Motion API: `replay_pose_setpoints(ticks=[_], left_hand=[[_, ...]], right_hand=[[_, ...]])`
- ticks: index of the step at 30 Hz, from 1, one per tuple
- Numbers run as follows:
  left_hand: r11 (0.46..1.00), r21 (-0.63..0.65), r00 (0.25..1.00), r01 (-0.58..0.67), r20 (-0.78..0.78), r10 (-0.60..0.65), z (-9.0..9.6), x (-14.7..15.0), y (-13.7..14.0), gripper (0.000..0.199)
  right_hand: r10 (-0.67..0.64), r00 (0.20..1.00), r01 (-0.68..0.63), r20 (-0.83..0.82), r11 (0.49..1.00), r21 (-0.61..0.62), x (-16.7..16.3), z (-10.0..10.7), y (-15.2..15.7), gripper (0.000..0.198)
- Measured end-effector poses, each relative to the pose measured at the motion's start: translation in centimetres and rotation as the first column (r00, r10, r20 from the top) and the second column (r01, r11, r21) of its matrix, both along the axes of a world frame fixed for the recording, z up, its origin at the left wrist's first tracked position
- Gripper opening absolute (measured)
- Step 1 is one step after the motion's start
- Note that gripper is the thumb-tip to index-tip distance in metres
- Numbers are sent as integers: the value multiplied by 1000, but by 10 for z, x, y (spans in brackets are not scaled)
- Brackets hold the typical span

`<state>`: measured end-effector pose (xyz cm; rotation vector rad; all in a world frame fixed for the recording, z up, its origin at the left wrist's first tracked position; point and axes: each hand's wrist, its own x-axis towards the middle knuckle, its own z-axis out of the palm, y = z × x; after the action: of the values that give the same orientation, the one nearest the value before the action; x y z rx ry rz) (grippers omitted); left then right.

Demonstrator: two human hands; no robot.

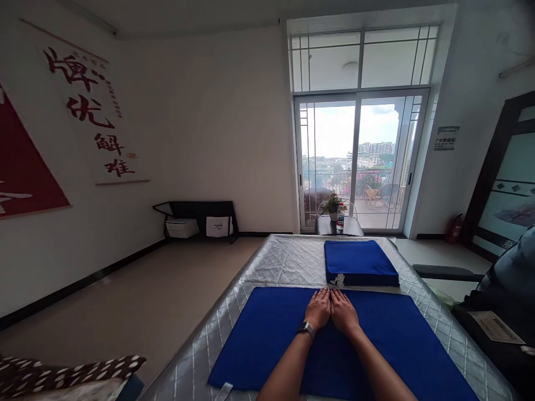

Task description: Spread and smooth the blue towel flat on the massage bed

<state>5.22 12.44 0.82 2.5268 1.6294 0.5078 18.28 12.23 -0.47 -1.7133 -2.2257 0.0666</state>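
A blue cloth (384, 334) lies spread out flat, a white label showing at its near left corner. My left hand (318, 308), with a watch on its wrist, rests palm down near the middle of the cloth's far edge. Beside it, my right hand (343, 311) lies flat on the same cloth, fingers stretched forward. The two hands are side by side and hold nothing. Just beyond the fingertips sits a stack of folded blue cloths (359, 259), with white tags hanging from its near side.
Under the cloths is a silver quilted table cover (276, 259). A small table with a potted plant (333, 206) and a bottle (340, 219) stands beyond it, before the glass doors. At right is a dark chair (510, 284); a patterned brown cloth (71, 373) lies at lower left.
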Motion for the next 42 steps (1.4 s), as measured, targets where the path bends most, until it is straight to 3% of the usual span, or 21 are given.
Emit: replay_pose_setpoints(ticks=[5,9,13,19,22,27,33,42], left_hand=[[999,-22,998,42,-47,-43,4,-18,-3,55],[999,-40,996,7,-84,-10,9,-44,-8,58],[995,-62,990,-80,-123,72,14,-84,-10,62],[962,-67,951,-265,-183,249,18,-163,-3,59],[927,-56,912,-370,-211,352,16,-202,1,54],[894,-45,874,-445,-241,423,6,-233,8,59],[894,-30,869,-448,-250,427,-5,-234,14,61],[894,-15,871,-448,-234,432,-5,-235,13,61]], right_hand=[[-8,1000,8,24,1000,1,10,6,-7,56],[-52,998,52,45,999,3,41,6,-12,58],[-145,985,148,93,989,-19,101,-4,-8,61],[-250,957,247,144,968,43,221,-31,0,63],[-336,934,328,126,942,77,257,-43,3,66],[-396,907,389,140,918,79,259,-46,2,70],[-410,904,402,124,912,81,253,-42,0,72],[-436,894,429,102,900,79,249,-36,1,73]])
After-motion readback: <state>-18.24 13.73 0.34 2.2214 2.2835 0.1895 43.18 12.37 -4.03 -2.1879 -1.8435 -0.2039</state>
